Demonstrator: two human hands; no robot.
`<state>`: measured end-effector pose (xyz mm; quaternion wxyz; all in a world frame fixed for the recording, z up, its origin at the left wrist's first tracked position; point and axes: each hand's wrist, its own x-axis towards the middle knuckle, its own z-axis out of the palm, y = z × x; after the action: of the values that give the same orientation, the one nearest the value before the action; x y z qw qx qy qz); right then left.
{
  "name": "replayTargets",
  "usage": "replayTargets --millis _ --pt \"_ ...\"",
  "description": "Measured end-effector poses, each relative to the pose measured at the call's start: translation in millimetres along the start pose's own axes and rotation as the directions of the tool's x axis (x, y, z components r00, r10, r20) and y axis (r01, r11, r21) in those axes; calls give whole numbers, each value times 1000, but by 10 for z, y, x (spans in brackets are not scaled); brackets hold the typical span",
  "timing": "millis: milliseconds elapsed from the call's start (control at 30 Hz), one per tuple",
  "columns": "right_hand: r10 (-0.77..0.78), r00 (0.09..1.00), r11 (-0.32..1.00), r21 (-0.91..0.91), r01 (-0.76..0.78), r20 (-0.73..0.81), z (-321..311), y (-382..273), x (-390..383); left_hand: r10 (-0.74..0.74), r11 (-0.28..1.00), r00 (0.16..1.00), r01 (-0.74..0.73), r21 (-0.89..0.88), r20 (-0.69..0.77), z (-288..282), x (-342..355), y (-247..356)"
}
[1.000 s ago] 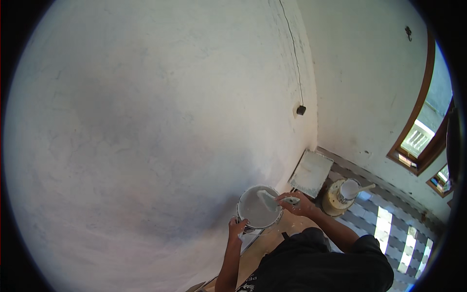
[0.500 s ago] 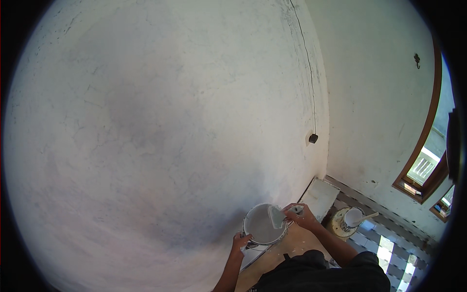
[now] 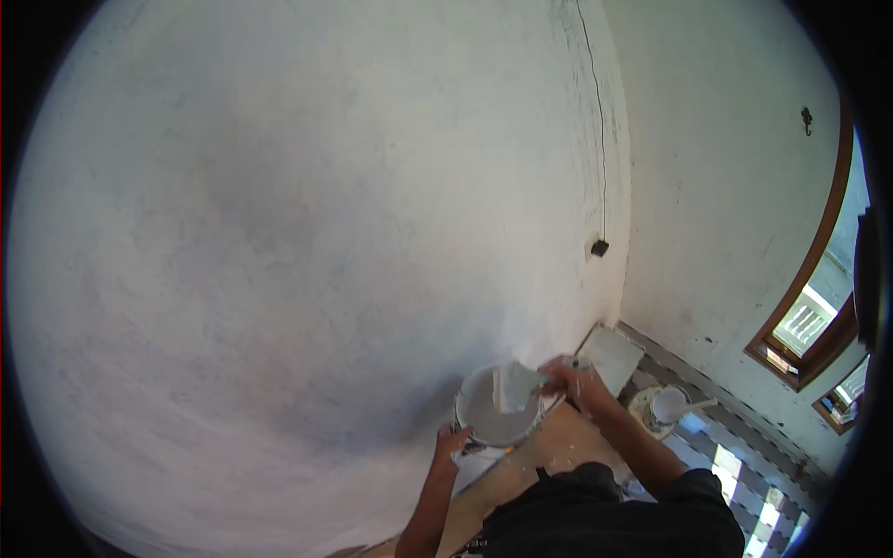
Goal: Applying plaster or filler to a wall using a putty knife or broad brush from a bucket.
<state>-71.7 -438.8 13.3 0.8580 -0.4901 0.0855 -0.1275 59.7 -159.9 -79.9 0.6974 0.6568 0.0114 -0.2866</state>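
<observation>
Most of the frame, from the far left across to the middle, is the plastered wall (image 3: 279,242), pale and patchy, with a greyer, damper-looking area around the centre. It looks matt and slightly rough, a surface that would take wet filler readily.

Low in the frame, just right of centre, the left hand (image 3: 453,441) is clenched on the lower left rim of a white bucket (image 3: 498,409), which it holds up close to the wall. The bucket has pale paste in it, so I'd judge it fairly heavy for one hand, its wall stiff but its rim likely slick with smears. The rim or a handle is the sensible place to take it, kept level so the load does not slop out.

Just right of that, the right hand (image 3: 572,379) grasps the handle of a broad scraper (image 3: 516,385), whose flat blade lies over the bucket's mouth, coated white. The blade looks thin and springy, light in the hand; the handle is the only clean grip.

Below the hands runs a bare wooden board (image 3: 549,451). Further right, a flat white panel (image 3: 612,353) leans at the foot of the corner, and a second pail (image 3: 662,407) with a stick in it stands on the checkered floor (image 3: 744,484). A thin cable (image 3: 595,121) drops down the corner to a small dark box. At the right edge is a wooden window frame (image 3: 809,307).
</observation>
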Motion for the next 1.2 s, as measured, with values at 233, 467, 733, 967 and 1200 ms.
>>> replayTargets --millis 233,467,733,967,1200 --pt "-31 998 1000 10 30 61 254 -626 4 -38 999 998 37 -20 -52 158 -110 196" --pt "-72 992 997 48 68 99 556 -1040 -22 -41 998 998 39 -42 -39 77 -45 22" --pt "-243 970 962 132 239 10 996 -1398 106 -17 992 1000 15 -124 -18 92 23 -34" --pt "-392 920 908 153 389 -8 1301 -1802 260 49 981 999 -47 -188 6 114 53 -95" --pt "-681 732 721 167 672 -3 1553 -2334 939 -1 996 1000 3 -92 23 81 128 -136"
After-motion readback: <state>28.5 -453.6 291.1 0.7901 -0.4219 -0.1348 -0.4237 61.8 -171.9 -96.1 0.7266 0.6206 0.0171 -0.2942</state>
